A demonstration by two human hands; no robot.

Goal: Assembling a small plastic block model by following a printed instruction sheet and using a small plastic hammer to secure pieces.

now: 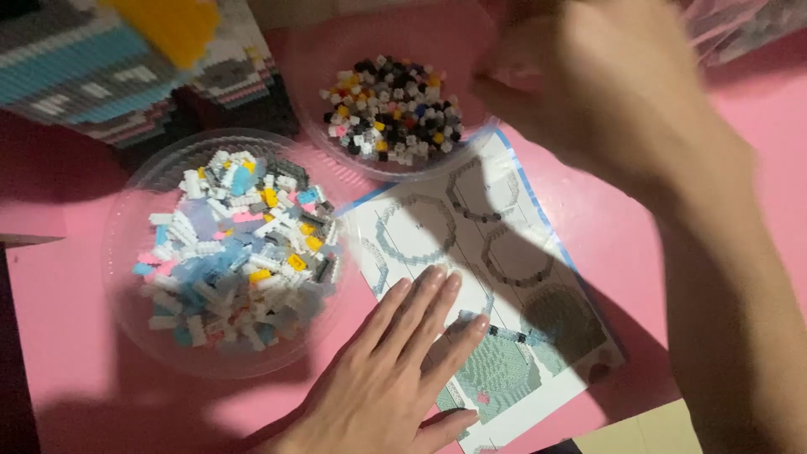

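Note:
My left hand lies flat, fingers spread slightly, on a printed instruction sheet with ring-shaped building diagrams. My right hand is raised and blurred at the edge of a clear bowl of small black, white, yellow and pink bricks; I cannot tell whether its fingers hold a brick. A larger clear bowl at the left holds several white, light blue, yellow and grey bricks.
A partly built brick model with blue, grey and white layers and a yellow top stands at the back left. Everything rests on a pink tabletop. A clear plastic bag lies at the back right.

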